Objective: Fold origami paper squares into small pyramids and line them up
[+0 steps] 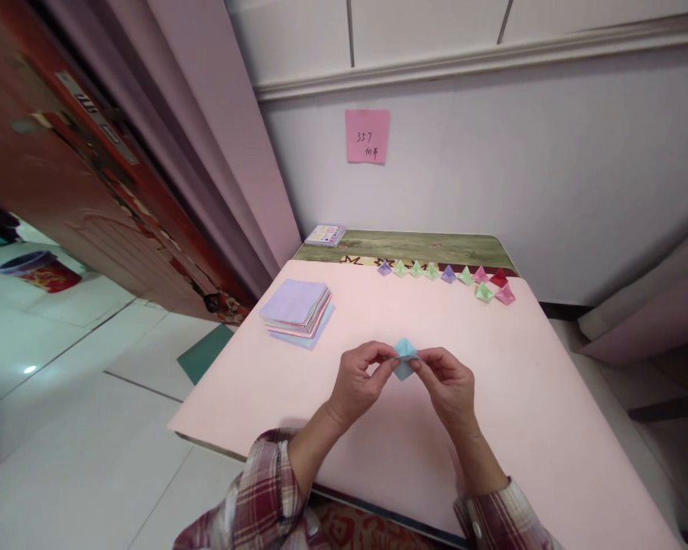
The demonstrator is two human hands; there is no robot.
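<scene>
A small light-blue folded paper piece (404, 348) is held above the pink-covered table, between both hands. My left hand (360, 376) pinches its left corner between thumb and fingers. On the opposite corner, my right hand (448, 382) pinches in the same way. The paper has a pointed top and a pointed bottom, with a fold across its middle. To the left lies a stack of coloured square paper (295, 304), lilac on top. Along the far edge stand several small folded paper pieces (432, 271) in purple, green, pink and red.
The pink table cover (235, 397) reaches toward the wall, leaving a green wood-patterned strip (436, 244) bare. A small printed packet (325, 235) lies at the far left corner. A pink note (368, 137) hangs on the wall. A red bin (40, 272) stands on the floor at left.
</scene>
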